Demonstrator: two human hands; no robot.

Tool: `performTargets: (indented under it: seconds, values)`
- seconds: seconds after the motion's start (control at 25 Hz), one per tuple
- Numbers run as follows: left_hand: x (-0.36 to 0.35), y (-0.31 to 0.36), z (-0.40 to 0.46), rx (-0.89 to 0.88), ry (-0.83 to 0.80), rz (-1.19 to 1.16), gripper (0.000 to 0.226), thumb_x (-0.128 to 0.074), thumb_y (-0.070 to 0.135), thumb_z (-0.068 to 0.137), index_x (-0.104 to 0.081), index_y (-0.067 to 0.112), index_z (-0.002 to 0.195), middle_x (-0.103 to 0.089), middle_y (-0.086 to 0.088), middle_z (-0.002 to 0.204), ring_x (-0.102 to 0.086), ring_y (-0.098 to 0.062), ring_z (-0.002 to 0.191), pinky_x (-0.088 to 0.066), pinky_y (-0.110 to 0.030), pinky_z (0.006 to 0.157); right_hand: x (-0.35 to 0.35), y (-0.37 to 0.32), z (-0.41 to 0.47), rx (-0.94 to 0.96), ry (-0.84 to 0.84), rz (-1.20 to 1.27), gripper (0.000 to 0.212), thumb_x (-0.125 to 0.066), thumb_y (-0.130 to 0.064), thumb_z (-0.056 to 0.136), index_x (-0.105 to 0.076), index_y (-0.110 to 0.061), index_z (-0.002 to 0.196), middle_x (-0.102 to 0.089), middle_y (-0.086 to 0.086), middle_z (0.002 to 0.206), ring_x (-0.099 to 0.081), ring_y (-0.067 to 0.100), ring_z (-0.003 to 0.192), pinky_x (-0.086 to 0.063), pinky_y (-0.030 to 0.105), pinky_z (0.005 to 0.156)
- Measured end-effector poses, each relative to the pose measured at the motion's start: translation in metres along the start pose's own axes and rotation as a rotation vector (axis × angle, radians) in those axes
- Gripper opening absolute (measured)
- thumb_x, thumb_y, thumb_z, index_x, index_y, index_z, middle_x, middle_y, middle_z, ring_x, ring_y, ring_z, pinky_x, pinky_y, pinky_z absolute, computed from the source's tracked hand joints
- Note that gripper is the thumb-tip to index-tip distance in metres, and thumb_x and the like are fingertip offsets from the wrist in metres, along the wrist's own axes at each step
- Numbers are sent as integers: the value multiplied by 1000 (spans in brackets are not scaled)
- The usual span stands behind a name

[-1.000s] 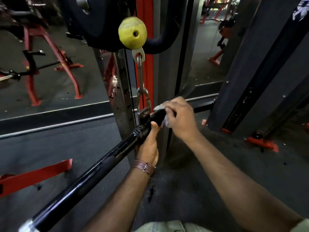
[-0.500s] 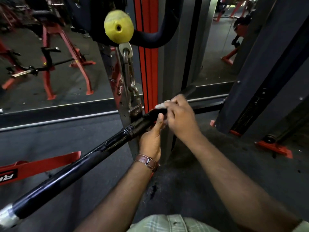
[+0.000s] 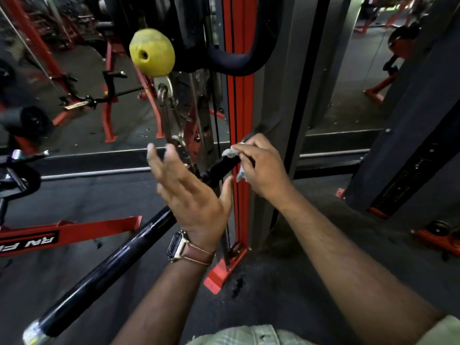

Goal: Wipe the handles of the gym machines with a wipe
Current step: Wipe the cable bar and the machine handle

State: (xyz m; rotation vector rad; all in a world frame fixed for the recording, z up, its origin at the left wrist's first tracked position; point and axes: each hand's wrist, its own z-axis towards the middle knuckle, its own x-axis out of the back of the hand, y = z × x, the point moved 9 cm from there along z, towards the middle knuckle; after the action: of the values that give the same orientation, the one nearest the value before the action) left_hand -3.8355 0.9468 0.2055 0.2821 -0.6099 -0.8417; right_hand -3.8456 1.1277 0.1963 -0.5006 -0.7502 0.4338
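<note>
Two hands show in the head view, both near the middle of the frame. Right hand (image 3: 261,168), at about 2 o'clock from centre, has its grip curled round a crumpled pale wipe (image 3: 230,153) and presses it onto the black bar (image 3: 99,280) near the bar's upper end; bits of the wipe poke out above and below the fingers. Left hand (image 3: 191,195) has a wide-open grip, fingers spread and slightly blurred, holding nothing; it sits in front of the bar, and whether it touches the bar cannot be told. A watch on a brown strap (image 3: 191,250) circles the left wrist.

The bar runs as a long diagonal from 7 o'clock, where its taped silver tip lies at the frame's lower left, up to the right hand. Its middle hangs from a metal chain and clip (image 3: 171,120), which rises to a yellow ball (image 3: 152,52) at 11 o'clock. Just behind the hands stands a red and grey upright post (image 3: 240,95). Red machine frames (image 3: 109,108) stand on the dark floor at 10 o'clock, and a plaid shirt edge (image 3: 249,336) shows at 6 o'clock
</note>
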Motion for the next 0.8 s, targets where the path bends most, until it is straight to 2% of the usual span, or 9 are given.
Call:
performTargets:
  seconds: [0.12,0.2,0.28,0.4,0.52,0.56,0.64,0.72,0.8]
  values:
    - [-5,-13,15,207,-120,-40,133,-90,28,70,11,-3,152,-11,-29,161,-41,-44,135,-52,-49,90,-16,-18,0,62,-57,67,24,-57,7,91,-71,5,111,-55,11,96,-50,1,82,-46,8,75]
    - [-5,-19,19,245,-134,-17,133,-90,21,70,11,-2,153,-24,-28,157,-56,-46,117,-56,-48,80,-28,-27,-6,140,-97,75,26,-56,3,93,-69,5,115,-54,12,97,-54,9,83,-51,19,74]
    - [-4,-22,19,231,-147,32,127,-89,15,70,7,4,153,-36,-28,150,-63,-44,95,-52,-39,69,-36,-24,-9,158,-102,66,27,-56,-1,94,-68,4,117,-54,13,98,-58,20,83,-54,35,73]
    - [-7,-21,15,193,-171,83,113,-81,3,71,-5,-1,155,-46,-24,136,-55,-27,70,-38,-28,61,-48,-25,-15,134,-118,59,26,-57,0,93,-68,2,116,-54,12,101,-60,25,80,-55,46,66]
    - [-10,-19,15,160,-165,69,104,-77,5,74,-12,-3,155,-47,-17,129,-42,-12,69,-34,-26,55,-57,-38,-25,239,-197,59,24,-58,-3,95,-67,0,116,-52,10,105,-59,23,80,-55,44,63]
    - [-11,-18,15,154,-165,67,104,-77,5,74,-13,-3,156,-47,-17,128,-42,-12,68,-35,-26,54,-54,-32,-21,217,-184,35,25,-57,-4,94,-69,-4,116,-51,7,106,-58,21,81,-55,42,64]
    - [-14,-14,15,141,-173,80,108,-79,4,72,-13,-2,156,-47,-16,128,-43,-11,68,-37,-25,55,-41,-8,-8,44,-88,-34,28,-55,-3,93,-72,-11,113,-49,4,105,-56,18,82,-56,39,68]
    - [-17,-12,13,147,-179,80,111,-80,3,70,-11,0,157,-49,-15,126,-41,-10,68,-35,-25,57,-38,-5,-5,-20,-56,30,23,-57,1,90,-75,-6,104,-48,3,100,-51,8,81,-53,29,73]
    - [-18,-10,12,136,-181,64,112,-79,4,70,-8,3,157,-49,-14,124,-40,-10,68,-34,-24,57,-47,-25,-11,105,-166,100,19,-58,-4,90,-73,-2,101,-49,0,96,-48,0,80,-45,16,71]
